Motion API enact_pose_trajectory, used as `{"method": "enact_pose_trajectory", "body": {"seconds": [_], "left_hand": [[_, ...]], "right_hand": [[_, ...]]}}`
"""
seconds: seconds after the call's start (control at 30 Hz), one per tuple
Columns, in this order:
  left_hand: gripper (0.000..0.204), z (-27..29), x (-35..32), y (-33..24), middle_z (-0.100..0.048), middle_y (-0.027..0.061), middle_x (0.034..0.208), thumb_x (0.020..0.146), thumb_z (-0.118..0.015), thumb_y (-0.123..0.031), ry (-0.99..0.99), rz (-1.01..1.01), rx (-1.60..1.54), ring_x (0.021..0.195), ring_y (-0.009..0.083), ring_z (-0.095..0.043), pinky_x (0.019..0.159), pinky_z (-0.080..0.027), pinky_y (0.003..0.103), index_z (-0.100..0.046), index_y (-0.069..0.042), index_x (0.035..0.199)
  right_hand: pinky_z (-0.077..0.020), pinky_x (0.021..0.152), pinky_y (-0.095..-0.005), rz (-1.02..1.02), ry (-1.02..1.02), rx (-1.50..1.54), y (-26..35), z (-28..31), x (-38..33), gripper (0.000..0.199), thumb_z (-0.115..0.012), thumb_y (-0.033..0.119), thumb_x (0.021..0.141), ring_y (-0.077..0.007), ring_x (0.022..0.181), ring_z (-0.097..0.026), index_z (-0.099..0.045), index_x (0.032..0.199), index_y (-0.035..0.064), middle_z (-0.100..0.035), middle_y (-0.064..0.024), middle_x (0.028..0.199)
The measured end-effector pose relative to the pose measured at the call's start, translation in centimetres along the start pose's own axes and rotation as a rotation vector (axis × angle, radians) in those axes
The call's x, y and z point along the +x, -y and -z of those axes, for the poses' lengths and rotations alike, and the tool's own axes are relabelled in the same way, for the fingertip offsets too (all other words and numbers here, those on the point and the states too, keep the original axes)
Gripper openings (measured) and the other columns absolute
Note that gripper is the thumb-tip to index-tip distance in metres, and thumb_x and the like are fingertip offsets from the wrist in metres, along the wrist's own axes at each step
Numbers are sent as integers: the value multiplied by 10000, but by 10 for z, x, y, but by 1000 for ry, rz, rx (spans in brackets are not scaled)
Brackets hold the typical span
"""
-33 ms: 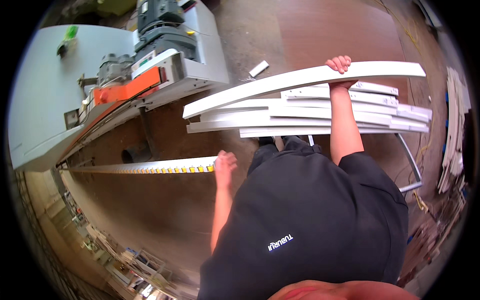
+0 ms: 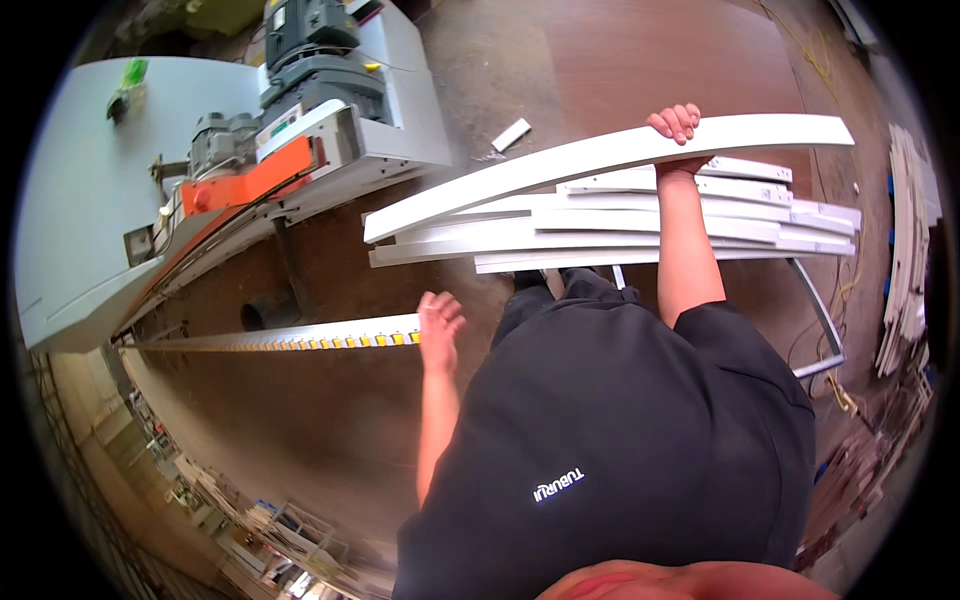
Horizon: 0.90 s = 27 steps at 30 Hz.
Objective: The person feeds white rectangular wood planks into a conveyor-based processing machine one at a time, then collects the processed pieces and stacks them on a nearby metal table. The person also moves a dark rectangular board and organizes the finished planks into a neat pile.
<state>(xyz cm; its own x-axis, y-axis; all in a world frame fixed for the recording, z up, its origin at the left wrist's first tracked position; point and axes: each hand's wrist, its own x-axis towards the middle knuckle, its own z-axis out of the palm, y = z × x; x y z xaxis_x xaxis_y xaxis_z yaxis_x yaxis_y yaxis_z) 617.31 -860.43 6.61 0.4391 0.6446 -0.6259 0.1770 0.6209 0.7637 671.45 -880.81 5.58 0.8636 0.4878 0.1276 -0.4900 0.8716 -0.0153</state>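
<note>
Brown workshop floor (image 2: 640, 60) spread under everything, dusty and scuffed, with a small white offcut (image 2: 511, 134) lying on it at the far side. To the far left stood a grey machine (image 2: 330, 100) with an orange guard (image 2: 250, 178) and a wide pale grey table (image 2: 80, 200). A long rail marked in yellow and black (image 2: 280, 340) ran out from the left toward the person.

The right hand (image 2: 676, 125) reached far forward, its fingers curled over the far edge of the top white board (image 2: 560, 165), gripping it. That long board lay slanted across a stack of white boards (image 2: 640, 225), its left end jutting out past them toward the machine. The stack rested on a metal-framed stand (image 2: 825, 325), just beyond the person's dark shirt (image 2: 620, 430).

The left hand (image 2: 440, 320) hung low at the near end of the marked rail, fingers loosely spread and holding nothing; whether it touched the rail I could not tell. More pale strips (image 2: 905, 260) leaned at the far right.
</note>
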Motion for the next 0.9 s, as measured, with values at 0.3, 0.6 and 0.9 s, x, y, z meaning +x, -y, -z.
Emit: {"method": "enact_pose_trajectory", "body": {"seconds": [0.3, 0.6, 0.9], "left_hand": [[974, -16, 68, -86, -535, 133, 1575, 1061, -466, -740, -165, -55, -207, 1359, 271, -579, 1094, -471, 454, -202, -62, 1708], [325, 23, 71, -74, -692, 39, 1231, 1128, -605, -385, -219, -124, -283, 1078, 190, -652, 922, -538, 410, -632, -141, 1341], [244, 28, 59, -41, -694, 66, 1188, 1081, -518, 2, -116, -162, -45, 986, 183, -661, 814, -566, 367, -620, -43, 1299]], "right_hand": [[-444, 545, -246, -14, 237, 87, 10, -73, -25, 335, -457, 94, 1091, -72, 438, -542, -498, 766, 167, -539, 53, 536], [-412, 534, -222, -11, 179, 175, 31, -64, -58, 364, -434, 97, 1088, -64, 408, -498, -485, 736, 175, -505, 63, 516], [-486, 886, -486, 270, -719, -177, 35, 36, -83, 523, -482, 552, 1036, -314, 936, -593, -619, 1024, 47, -618, -130, 945]]}}
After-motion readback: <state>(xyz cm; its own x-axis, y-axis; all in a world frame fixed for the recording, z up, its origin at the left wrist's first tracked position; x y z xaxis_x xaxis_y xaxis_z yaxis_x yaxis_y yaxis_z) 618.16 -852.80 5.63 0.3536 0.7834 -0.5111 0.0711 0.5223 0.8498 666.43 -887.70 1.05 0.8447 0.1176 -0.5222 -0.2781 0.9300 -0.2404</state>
